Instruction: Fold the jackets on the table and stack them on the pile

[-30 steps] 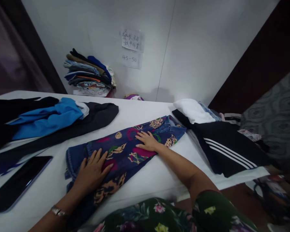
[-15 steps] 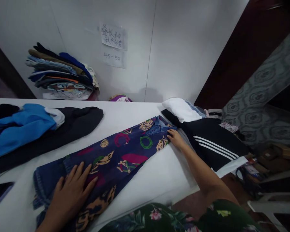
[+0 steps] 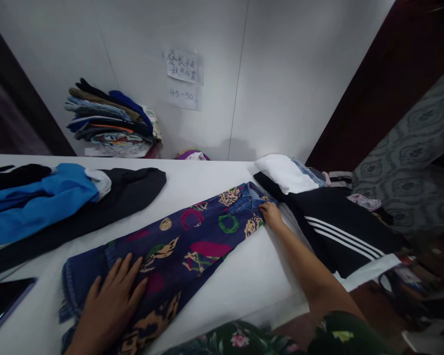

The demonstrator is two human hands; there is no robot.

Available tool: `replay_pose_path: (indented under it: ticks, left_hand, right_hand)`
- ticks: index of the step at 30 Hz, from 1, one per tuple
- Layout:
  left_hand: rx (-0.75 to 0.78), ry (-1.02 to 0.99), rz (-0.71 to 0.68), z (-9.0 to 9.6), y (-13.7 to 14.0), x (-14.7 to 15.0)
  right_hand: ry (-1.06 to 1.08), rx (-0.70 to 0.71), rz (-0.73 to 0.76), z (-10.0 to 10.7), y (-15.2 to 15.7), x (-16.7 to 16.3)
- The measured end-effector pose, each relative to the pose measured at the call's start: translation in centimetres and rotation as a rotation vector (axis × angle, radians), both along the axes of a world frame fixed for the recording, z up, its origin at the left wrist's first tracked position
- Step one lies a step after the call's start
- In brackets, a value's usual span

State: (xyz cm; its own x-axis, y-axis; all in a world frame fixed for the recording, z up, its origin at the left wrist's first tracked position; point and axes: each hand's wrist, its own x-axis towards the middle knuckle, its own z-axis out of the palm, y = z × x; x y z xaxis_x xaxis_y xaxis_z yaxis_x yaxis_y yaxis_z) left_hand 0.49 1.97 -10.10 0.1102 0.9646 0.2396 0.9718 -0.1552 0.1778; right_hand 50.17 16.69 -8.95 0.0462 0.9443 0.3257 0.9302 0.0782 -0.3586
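A dark blue denim-collared shirt (image 3: 203, 231) with red, green and tan prints lies stretched out across the white table. My left hand (image 3: 114, 291) rests flat on its lower part, fingers spread, close to the plain denim hem. At the far end, my right hand (image 3: 271, 215) is closed on the edge beside the collar (image 3: 246, 202). The fabric under both hands is hidden.
Blue and dark garments (image 3: 59, 192) lie to the left, a dark flat device (image 3: 7, 301) nearer me. Folded clothes (image 3: 111, 118) are stacked by the wall. At right lie black striped clothing (image 3: 348, 222) and a white garment (image 3: 284, 172).
The view has shifted slightly, so everything sits a little farther right and lower. My right hand's fingers have curled in at the collar edge. The left hand stays flat on the shirt.
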Motion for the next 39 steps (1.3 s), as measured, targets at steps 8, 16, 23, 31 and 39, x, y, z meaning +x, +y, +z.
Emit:
replay_pose_path:
  ticks: [8,16,23,31,39]
  left_hand:
    - [-0.087,0.065,0.047,0.3,-0.1,0.3]
    - [0.044,-0.209,0.149,0.7,-0.1,-2.4]
    - [-0.112,-0.441,0.544,3.6,-4.6,-3.9]
    - [-0.242,-0.91,0.781,5.9,-4.0,-3.2]
    - [-0.445,-1.096,0.72,6.9,-3.0,-4.3]
  right_hand:
    - [-0.026,0.083,0.352,3.8,-1.9,-9.5]
    - [-0.127,-0.206,0.631,4.3,0.5,-19.1]
    - [-0.172,-0.329,0.557,0.8,1.8,-18.5]
    - [-0.167,-0.127,0.71,3.8,-3.2,-23.1]
    - [-0.287,-0.29,0.767,1.2,-4.3,-25.0]
